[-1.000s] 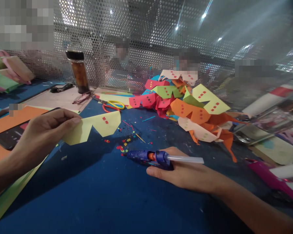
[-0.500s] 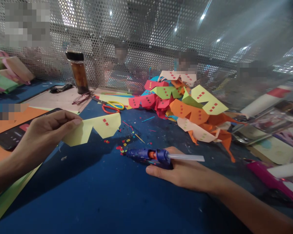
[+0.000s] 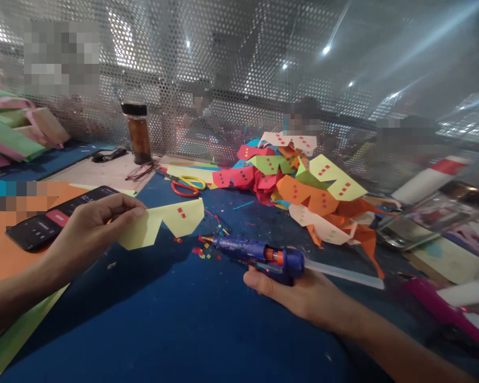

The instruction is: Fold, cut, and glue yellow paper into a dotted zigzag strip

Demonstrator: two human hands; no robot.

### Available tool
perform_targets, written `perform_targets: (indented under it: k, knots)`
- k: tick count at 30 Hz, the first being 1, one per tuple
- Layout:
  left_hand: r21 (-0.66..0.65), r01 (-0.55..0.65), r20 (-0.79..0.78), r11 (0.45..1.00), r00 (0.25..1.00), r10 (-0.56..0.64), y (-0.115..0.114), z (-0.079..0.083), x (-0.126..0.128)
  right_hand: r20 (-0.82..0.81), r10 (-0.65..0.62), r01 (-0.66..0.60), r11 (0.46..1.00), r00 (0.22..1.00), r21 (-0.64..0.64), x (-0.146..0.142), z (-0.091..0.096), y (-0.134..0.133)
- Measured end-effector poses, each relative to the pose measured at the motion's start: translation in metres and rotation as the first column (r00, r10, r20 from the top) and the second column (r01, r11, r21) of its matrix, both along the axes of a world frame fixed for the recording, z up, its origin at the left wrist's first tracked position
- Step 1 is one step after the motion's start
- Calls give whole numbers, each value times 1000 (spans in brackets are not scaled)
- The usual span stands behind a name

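My left hand [image 3: 91, 227] pinches the left end of a yellow zigzag paper cutout [image 3: 163, 222] with small red squares on it, held just above the blue table [image 3: 151, 319]. My right hand [image 3: 299, 291] grips a blue hot glue gun [image 3: 259, 254], its nozzle pointing left toward the cutout, a clear glue stick [image 3: 347, 275] sticking out behind. Small coloured paper bits [image 3: 205, 250] lie between the nozzle and the cutout.
A heap of coloured zigzag cutouts [image 3: 307, 186] lies behind the glue gun. Scissors with yellow and red handles [image 3: 187, 185], a dark jar [image 3: 139, 133] and a phone [image 3: 51, 218] on orange paper sit at the left. A perforated metal screen [image 3: 239, 80] stands behind; a pink tool [image 3: 447, 308] lies at right.
My right hand has lifted the glue gun off the table and tilted its nozzle toward the cutout. The view has shifted slightly; my left hand still holds the cutout.
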State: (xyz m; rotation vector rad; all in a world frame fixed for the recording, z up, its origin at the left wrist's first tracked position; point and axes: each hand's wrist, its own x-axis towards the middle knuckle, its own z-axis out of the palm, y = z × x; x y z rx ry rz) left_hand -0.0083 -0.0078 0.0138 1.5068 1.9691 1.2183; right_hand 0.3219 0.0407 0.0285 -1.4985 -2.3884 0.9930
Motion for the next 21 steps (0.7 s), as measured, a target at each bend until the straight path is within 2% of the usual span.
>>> perform_targets:
  k: [4,7,11,15,21]
  knots:
    - [-13,17,-62,1000,998,-18,-1,-2,2,-43,-61,63,997,997,54,-5,0,-5]
    - [3,49,-73,999,996,-48,-3,-2,6,-107,42,-27,990,993,141,-11,8,-8]
    - [-13,67,-73,998,995,-68,-6,-2,9,-166,147,-117,976,975,181,-19,16,-10]
    - [-56,80,-25,995,996,-81,-7,-4,9,-201,223,-174,956,954,235,-23,11,-10]
    - [-15,105,-48,994,993,-105,-4,-5,7,-220,260,-175,924,940,341,-24,1,-12]
